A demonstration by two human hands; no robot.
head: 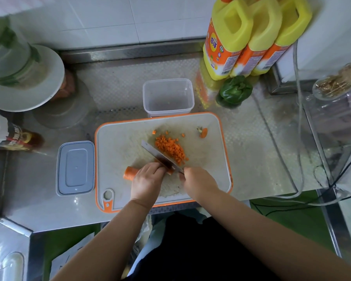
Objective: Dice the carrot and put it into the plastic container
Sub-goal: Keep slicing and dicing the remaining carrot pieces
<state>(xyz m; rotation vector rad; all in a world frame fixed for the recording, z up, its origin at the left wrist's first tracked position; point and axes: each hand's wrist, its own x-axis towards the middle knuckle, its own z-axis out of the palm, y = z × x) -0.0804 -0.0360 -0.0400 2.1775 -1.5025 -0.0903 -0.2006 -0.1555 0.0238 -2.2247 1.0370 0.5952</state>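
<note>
Mid-dice at frame centre: left hand [147, 180] pins the orange carrot stub [130, 173], right hand [199, 182] grips the steel knife [160, 157]; next, likely scoop dice [171, 149] into the clear plastic container [168, 97].

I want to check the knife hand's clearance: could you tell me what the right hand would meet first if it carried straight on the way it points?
The right hand points up-left along the knife, so it would probably first meet the left hand holding the carrot; depth is unclear.
</note>
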